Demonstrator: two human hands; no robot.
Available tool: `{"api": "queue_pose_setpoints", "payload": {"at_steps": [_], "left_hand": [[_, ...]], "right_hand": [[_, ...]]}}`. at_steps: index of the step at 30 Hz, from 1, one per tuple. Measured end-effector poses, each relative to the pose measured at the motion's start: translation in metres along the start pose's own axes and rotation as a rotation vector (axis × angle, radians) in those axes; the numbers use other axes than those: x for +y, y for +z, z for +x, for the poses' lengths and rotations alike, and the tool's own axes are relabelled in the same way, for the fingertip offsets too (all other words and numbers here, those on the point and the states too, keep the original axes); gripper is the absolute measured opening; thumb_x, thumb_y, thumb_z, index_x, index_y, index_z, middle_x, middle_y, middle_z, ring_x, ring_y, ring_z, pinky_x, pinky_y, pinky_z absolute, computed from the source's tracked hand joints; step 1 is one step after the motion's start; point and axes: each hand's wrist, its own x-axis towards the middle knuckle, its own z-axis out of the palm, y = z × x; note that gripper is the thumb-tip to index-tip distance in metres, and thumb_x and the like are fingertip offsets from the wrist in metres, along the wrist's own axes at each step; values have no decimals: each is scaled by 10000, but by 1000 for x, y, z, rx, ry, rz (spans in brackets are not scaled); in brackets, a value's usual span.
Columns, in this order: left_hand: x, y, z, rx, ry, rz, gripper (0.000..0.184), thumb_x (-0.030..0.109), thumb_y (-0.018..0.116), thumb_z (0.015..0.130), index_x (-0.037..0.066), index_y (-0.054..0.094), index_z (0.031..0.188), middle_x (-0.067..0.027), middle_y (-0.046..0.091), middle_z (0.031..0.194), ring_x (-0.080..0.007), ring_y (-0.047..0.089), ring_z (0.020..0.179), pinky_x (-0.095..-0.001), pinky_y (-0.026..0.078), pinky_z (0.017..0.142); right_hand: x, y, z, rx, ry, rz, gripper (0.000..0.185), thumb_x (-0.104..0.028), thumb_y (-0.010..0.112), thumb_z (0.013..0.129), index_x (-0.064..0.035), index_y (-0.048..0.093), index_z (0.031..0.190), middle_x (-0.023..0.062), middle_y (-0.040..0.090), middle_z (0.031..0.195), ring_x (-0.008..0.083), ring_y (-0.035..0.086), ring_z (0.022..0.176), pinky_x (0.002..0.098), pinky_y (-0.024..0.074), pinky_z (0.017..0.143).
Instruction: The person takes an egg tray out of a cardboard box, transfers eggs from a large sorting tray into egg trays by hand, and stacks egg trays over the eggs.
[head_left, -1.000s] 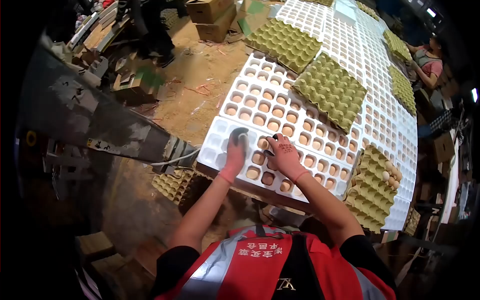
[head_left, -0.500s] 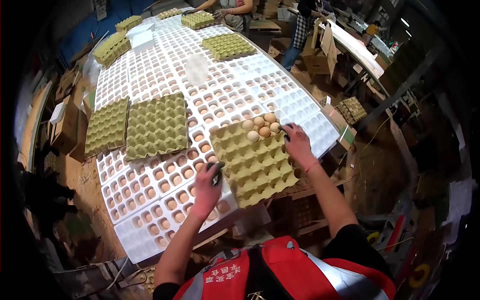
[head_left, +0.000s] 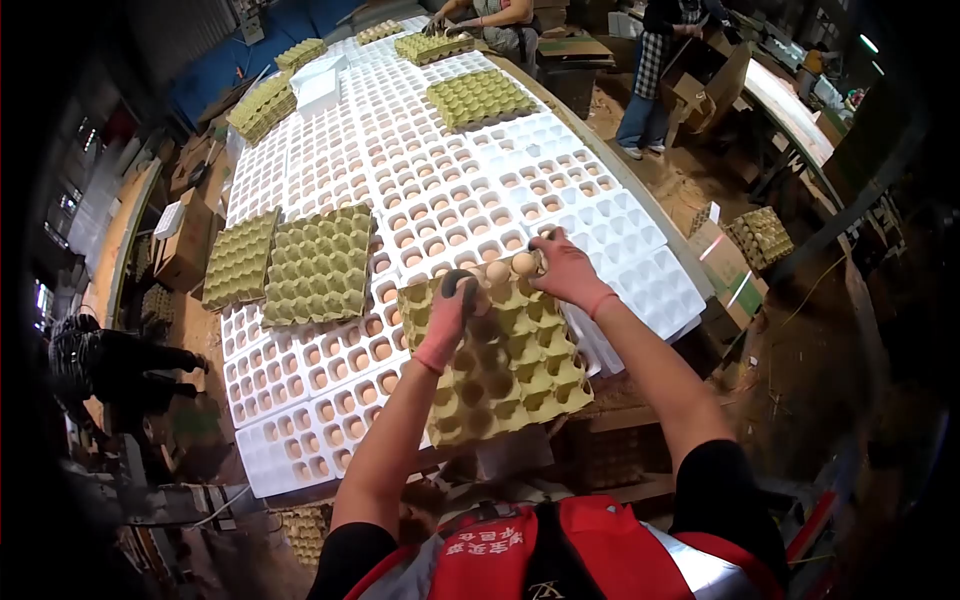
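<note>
A yellow-green pulp egg tray (head_left: 545, 365) lies tilted at the table's near edge, most of its cups empty. At its far edge sit an egg (head_left: 497, 271) and another pale egg (head_left: 524, 264). My left hand (head_left: 452, 312), in a pink glove with dark fingertips, curls over the tray beside these eggs; what its fingers hold is hidden. My right hand (head_left: 568, 272), gloved the same way, closes round an egg at the tray's far right corner. Under and beyond the tray, white foam egg boxes (head_left: 420, 262) with brown eggs in their cells cover the table.
Pulp trays (head_left: 320, 265) rest on the foam boxes to the left, with another tray stack (head_left: 480, 98) farther back. A co-worker's hands (head_left: 445, 25) are at a far tray. Another person (head_left: 650, 80) stands by a cardboard box (head_left: 705, 85) on the right.
My left hand has moved from the tray's left edge to the eggs at its far edge. My right hand has shifted slightly left onto an egg. Fewer eggs show between the hands.
</note>
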Motion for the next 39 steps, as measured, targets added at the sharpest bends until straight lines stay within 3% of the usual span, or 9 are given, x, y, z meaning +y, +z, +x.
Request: {"api": "queue_pose_setpoints", "payload": {"at_steps": [3,7,9,13,17,21,28,33,39], "left_hand": [[20,16,-27,59,471,1111,375,168,684,812,75,588,1162,-169,614,1016,-320,634,909,-394,523,786],[12,18,-9,-84,425,1619,343,95,654,757,52,574,1087,-208,593,1109,-387,607,998,-412,516,847],[19,15,-21,-6,350,1273,324,84,628,798,52,566,1114,-171,612,1092,-330,624,959,-379,517,821],[24,-16,-19,15,42,1,488,181,650,876,41,493,1317,-87,598,1096,-191,609,899,-303,520,814],[12,4,21,59,572,1620,356,56,632,747,74,675,1099,-185,624,916,-331,624,935,-420,508,856],[50,16,19,-260,417,2223,219,206,661,768,151,737,966,-79,665,1021,-218,589,1063,-360,455,819],[11,-181,-127,-30,157,-539,495,382,544,991,7,537,1314,-26,622,1091,-94,604,936,-227,510,819],[-47,-331,-355,1057,67,-22,302,225,696,909,-14,688,1093,-29,692,893,-63,579,673,-197,466,572],[-62,-370,-395,1087,-127,1389,513,231,831,640,182,676,1127,-149,499,1322,-357,516,1102,-404,470,945]], "right_hand": [[14,38,37,-183,-156,-612,444,-293,691,757,-138,626,1168,171,594,1120,339,637,1000,394,514,845],[23,-16,14,-120,195,735,547,-177,682,780,-16,566,1290,106,654,1107,179,674,910,294,540,686],[31,-18,12,-250,239,1243,550,-139,675,789,-19,554,1311,80,643,1083,156,658,900,244,531,695],[-25,27,24,-46,-217,-128,549,-101,705,725,-141,600,1262,214,422,1412,306,581,1115,405,517,886],[6,77,47,11,-290,-435,375,-178,667,767,-89,654,1131,204,588,1211,354,555,1139,444,466,960],[15,18,15,-269,266,863,436,-391,656,912,-54,651,1189,80,671,1061,174,643,918,322,505,827],[-171,65,-60,-645,179,1068,455,-401,551,967,-32,588,1232,72,673,978,117,610,738,217,422,525],[-356,210,-100,-829,-408,577,597,-438,756,775,-92,639,1248,126,671,1052,179,657,866,312,518,799],[-481,353,-102,-591,-777,118,445,-272,693,810,-157,593,1229,189,477,1280,357,605,1062,435,518,862]]}}
